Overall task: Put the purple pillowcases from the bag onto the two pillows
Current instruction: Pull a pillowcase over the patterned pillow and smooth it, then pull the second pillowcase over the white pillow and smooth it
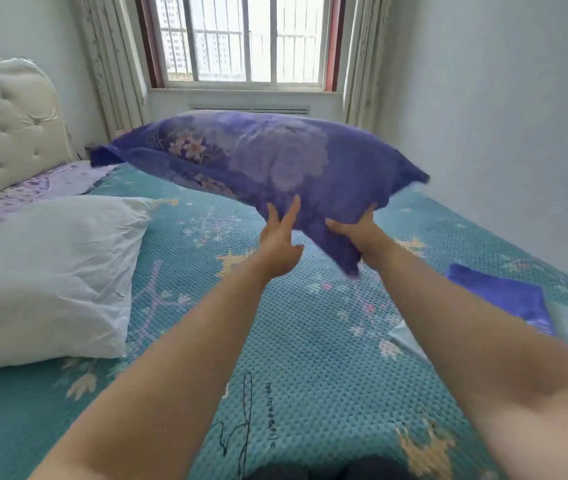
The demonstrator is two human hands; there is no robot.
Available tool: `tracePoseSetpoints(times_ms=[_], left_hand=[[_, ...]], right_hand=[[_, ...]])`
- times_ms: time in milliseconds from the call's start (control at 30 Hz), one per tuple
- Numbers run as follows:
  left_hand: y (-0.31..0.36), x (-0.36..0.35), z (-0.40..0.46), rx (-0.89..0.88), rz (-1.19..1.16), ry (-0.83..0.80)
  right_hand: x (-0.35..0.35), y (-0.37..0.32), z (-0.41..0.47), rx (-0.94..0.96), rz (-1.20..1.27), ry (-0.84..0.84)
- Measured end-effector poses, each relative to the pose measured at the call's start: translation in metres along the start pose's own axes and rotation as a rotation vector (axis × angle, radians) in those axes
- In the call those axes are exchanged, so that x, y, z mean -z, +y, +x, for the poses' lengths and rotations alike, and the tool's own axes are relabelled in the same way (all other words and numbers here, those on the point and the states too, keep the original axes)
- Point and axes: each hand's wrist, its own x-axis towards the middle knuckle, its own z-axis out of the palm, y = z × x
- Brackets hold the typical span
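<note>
Right hand: the right hand is curled around the near end of the covered pillow. It grips the purple cloth from below and holds it up.
Left hand: the left hand is open, with straight fingers that point up and press flat on the pillow's near side. It holds nothing.
Which hand is nearer: both hands are at the same near end, close together. Only the right one has a real hold.
Covered pillow: it is up in the air above the bed, just past the hands. It looks blurry, so I think it is moving.
Long way of the pillow: it runs from the hands away and to the left, toward the headboard. The far corner pokes out on the left.
Loose flap: some purple cloth hangs down under the right hand. This looks like the open end of the case.
Bare pillow: a white pillow with no case lies on the bed, left of the arms.
Spare case: a folded purple pillowcase lies on the bed to the right, beside the right arm.
Next move, my guess: the covered pillow must go down near the headboard, so it goes forward and left.
</note>
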Motion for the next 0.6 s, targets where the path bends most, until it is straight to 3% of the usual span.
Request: tracePoseSetpoints(times_ms=[33,100,200,333,400,600], left_hand=[[-0.001,-0.007,0.001,0.004,0.163,-0.035],[-0.009,-0.031,-0.008,-0.010,0.258,-0.111],[-0.023,-0.076,-0.032,-0.010,0.225,-0.233],[-0.022,-0.125,-0.059,0.059,0.178,-0.370],[-0.016,-0.142,-0.067,0.071,0.149,-0.382],[-0.004,-0.168,-0.091,0.100,-0.015,-0.276]], right_hand=[[0.007,0.002,0.019,-0.057,-0.193,0.010],[0.024,0.021,0.039,-0.247,-0.572,0.045],[0.059,0.080,0.025,-0.538,-0.754,0.066],[0.117,0.147,-0.043,-0.773,-1.052,0.344],[0.143,0.160,-0.075,-0.780,-1.127,0.408],[0.173,0.149,-0.099,-0.487,-1.239,0.469]])
